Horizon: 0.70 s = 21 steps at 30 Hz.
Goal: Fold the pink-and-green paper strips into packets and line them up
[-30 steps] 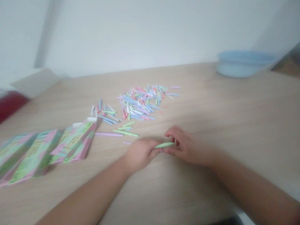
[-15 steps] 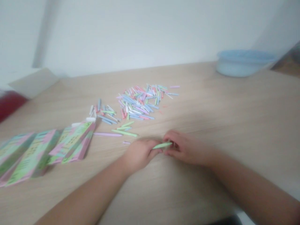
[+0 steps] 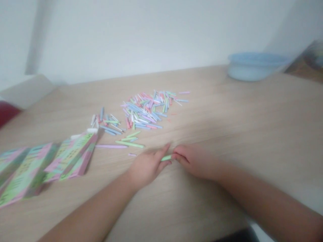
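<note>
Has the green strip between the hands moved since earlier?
Yes, the held green strip went slightly left, toward the long green strip on the table.

"Live at the wooden table (image 3: 227, 111), what've we got?"
"A heap of pastel sticks (image 3: 143, 112)!"
"Around it?"
"Pink-and-green printed cards (image 3: 68, 158) left of the heap, a pale blue bowl (image 3: 252, 67) beyond it, to the right!"
</note>
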Each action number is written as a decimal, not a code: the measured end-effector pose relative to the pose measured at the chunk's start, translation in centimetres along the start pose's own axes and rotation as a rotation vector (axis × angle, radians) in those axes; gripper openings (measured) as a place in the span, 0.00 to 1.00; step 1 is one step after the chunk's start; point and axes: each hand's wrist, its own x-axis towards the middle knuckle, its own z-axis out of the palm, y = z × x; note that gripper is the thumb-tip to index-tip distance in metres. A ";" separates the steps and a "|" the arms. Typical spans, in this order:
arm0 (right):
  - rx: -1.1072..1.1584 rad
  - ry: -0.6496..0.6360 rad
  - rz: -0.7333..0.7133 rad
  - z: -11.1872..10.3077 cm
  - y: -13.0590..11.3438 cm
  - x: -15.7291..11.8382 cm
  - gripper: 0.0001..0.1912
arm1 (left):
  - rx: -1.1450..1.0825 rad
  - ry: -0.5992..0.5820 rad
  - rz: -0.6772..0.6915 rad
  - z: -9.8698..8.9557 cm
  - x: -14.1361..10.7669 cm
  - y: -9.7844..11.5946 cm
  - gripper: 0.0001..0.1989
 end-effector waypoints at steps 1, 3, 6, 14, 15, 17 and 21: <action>0.019 -0.009 0.024 0.0 0.0 0.0 0.17 | 0.004 0.003 -0.004 0.0 0.0 0.0 0.32; 0.065 -0.026 0.064 -0.1 0.0 0.1 0.19 | -0.010 0.006 -0.012 0.0 0.0 0.0 0.33; 0.102 -0.023 0.078 -0.2 0.0 0.2 0.18 | -0.070 0.011 -0.031 -0.2 0.0 -0.1 0.31; 0.229 0.052 0.072 0.2 0.7 -0.1 0.24 | -0.451 0.195 -0.144 -0.8 0.3 -0.6 0.20; 0.213 0.014 0.041 0.4 0.8 -0.2 0.27 | -0.491 0.232 -0.178 -0.8 0.4 -0.7 0.20; 0.141 -0.094 -0.022 0.9 0.7 -0.3 0.34 | -0.550 0.289 -0.254 -0.8 0.6 -1.0 0.21; -0.003 -0.218 -0.152 2.4 -0.7 -0.8 0.44 | -0.692 0.342 -0.376 -0.4 1.0 -1.7 0.24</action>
